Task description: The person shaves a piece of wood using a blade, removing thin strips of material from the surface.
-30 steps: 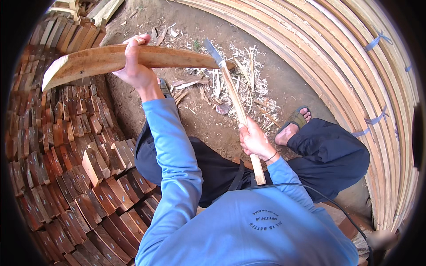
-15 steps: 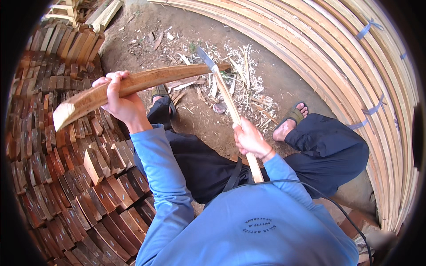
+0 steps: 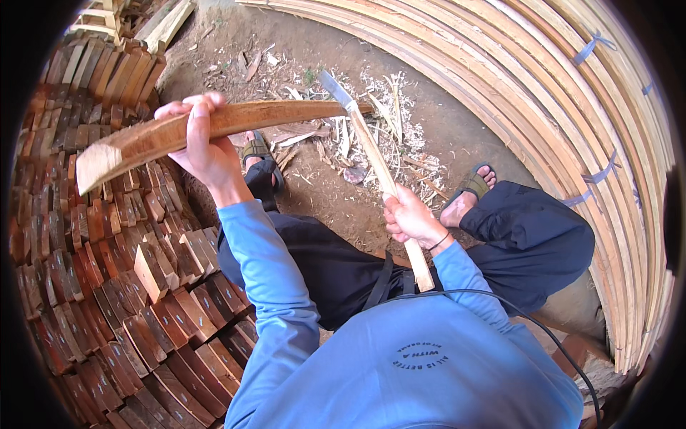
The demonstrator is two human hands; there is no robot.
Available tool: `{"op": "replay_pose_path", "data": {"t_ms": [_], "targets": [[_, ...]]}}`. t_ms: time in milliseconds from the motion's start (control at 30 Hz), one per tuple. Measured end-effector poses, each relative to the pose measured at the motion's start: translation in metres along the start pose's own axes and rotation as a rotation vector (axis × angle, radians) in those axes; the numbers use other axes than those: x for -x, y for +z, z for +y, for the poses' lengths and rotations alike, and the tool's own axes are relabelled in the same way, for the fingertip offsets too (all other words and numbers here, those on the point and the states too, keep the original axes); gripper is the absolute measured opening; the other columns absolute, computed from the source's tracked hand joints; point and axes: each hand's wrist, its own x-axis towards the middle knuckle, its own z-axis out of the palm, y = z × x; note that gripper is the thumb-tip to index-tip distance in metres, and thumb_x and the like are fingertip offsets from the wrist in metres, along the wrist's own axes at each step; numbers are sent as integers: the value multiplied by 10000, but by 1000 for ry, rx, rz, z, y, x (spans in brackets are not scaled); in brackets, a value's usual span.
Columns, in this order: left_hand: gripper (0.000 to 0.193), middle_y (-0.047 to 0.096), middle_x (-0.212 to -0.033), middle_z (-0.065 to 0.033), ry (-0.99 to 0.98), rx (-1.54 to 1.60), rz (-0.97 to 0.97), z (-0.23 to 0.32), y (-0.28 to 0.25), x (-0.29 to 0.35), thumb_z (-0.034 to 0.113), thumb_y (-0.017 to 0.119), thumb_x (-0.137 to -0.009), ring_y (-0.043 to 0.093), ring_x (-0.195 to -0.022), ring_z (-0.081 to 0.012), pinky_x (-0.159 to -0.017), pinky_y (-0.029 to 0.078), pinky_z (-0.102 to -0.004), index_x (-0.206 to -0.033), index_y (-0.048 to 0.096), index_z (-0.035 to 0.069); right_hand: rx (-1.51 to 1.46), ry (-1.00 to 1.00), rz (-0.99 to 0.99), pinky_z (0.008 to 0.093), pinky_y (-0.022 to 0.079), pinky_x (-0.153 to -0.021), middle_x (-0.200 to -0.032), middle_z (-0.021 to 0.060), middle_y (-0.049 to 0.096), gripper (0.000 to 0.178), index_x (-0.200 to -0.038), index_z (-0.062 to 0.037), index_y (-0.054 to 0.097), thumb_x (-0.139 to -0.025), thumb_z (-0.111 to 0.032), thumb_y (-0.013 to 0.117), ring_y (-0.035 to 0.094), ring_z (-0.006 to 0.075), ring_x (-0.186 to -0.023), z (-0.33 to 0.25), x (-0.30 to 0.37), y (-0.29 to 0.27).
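Note:
A long, slightly curved piece of wood (image 3: 279,112) slants across in front of me, its pale cut end toward the left and its narrow end over the ground. My left hand (image 3: 206,149) is wrapped round it nearer the cut end. In my right hand (image 3: 413,217), the fingers close round the pale wooden handle of a long-handled knife (image 3: 371,151). Its short grey blade (image 3: 334,89) points up and away. The base of the blade crosses the wood near its narrow end; I cannot tell whether they touch.
Stacked short wooden blocks (image 3: 136,307) fill the left side. Long, thin wooden strips (image 3: 500,93), bundled with bluish ties (image 3: 595,45), curve along the right. Shavings (image 3: 400,143) litter the dirt ground between my sandalled feet. A black cable (image 3: 543,325) runs over my shirt.
My left hand has lifted its end of the wood slightly away from me. The knife and my right hand have shifted a little to the right.

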Motion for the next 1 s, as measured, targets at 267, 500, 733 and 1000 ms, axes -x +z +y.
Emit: {"op": "replay_pose_path", "data": {"t_ms": [267,500,733,1000], "targets": [[172,654,-842,-158,-81,282,-249,-21,3,-37,48,662,-860,664,-812,-266,-758,577,-454,-1000,564,67,-154,18,-53,210,253,-384,-729,-47,371,53,-1147,-143,437,-1107,-176,424,315,30,-492,-10,5,-7],[115,591,-742,-96,-1,137,8,-21,18,-22,61,618,-859,568,-678,-227,-664,500,-423,-945,544,77,-156,-23,-49,223,284,-380,-698,-51,378,43,-1094,-124,434,-1101,-167,431,336,41,-481,-5,5,3],[126,530,-760,-57,-94,172,-107,-15,-22,-22,158,607,-835,492,-735,-206,-752,428,-397,-936,542,119,-220,80,-155,206,228,-396,-729,-55,366,45,-1068,-128,437,-1099,-160,443,297,31,-511,-26,6,-21],[166,550,-761,-62,-97,277,-167,-13,-70,-16,170,620,-791,518,-721,-208,-745,447,-387,-925,554,98,-61,126,-172,204,272,-375,-739,-51,384,50,-1037,-121,445,-1084,-136,439,321,25,-512,-51,4,-33]]}}
